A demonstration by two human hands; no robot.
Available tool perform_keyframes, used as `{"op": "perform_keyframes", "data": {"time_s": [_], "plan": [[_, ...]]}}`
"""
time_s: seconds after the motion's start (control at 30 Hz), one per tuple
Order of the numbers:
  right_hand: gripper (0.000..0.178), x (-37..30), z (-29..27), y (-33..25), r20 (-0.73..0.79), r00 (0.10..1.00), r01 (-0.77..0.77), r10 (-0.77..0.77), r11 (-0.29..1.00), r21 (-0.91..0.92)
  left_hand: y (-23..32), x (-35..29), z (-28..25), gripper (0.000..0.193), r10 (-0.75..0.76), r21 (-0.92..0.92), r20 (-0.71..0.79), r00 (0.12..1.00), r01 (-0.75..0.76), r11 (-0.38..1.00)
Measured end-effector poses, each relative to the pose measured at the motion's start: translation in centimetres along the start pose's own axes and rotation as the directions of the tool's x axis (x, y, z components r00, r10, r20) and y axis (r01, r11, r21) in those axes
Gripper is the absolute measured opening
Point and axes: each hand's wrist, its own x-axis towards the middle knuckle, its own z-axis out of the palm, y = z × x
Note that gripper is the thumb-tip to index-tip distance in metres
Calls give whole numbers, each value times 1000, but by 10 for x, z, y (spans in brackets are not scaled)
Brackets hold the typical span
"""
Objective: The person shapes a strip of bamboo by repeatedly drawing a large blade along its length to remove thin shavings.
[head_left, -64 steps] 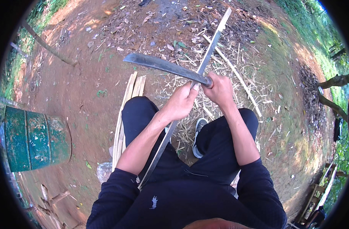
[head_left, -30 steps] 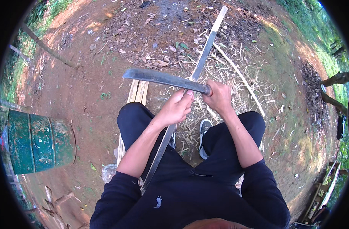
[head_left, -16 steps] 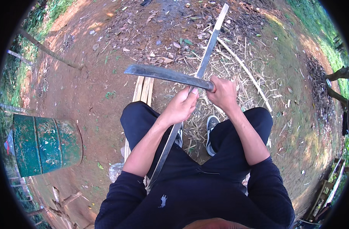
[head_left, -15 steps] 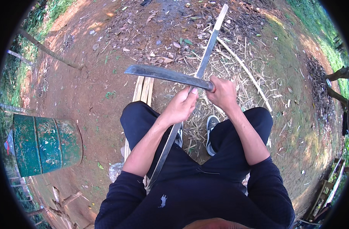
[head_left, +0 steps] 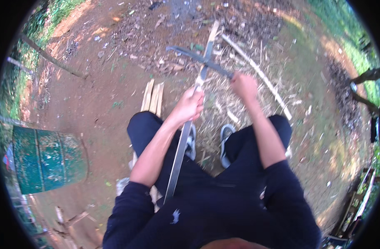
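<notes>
I sit with my knees apart in dark trousers. My left hand [head_left: 189, 106] grips a long thin bamboo strip [head_left: 181, 151] that runs from my lap up and away over the ground. My right hand [head_left: 244, 85] holds the handle of a long dark machete [head_left: 198, 59], whose blade lies across the strip near its far end, pointing left. Both hands are raised over the littered ground in front of my grey shoes [head_left: 225, 135].
A green metal drum [head_left: 49, 159] stands at my left. Split bamboo slats [head_left: 153, 95] lie on the red earth by my left knee. A long pole [head_left: 256, 72] and dry shavings lie ahead. Grass and tree trunks edge the right side.
The machete has slid further out along the strip toward its far end, and my right hand has moved up and right with it. My view has shifted slightly.
</notes>
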Motion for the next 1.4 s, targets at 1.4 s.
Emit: {"op": "perform_keyframes", "data": {"time_s": [1.4], "plan": [[21, -17, -35, 20, -142, 874, -348, 465, 802, 486, -2, -45, -1, 25, 6, -280, 178, 984, 45, 959]]}}
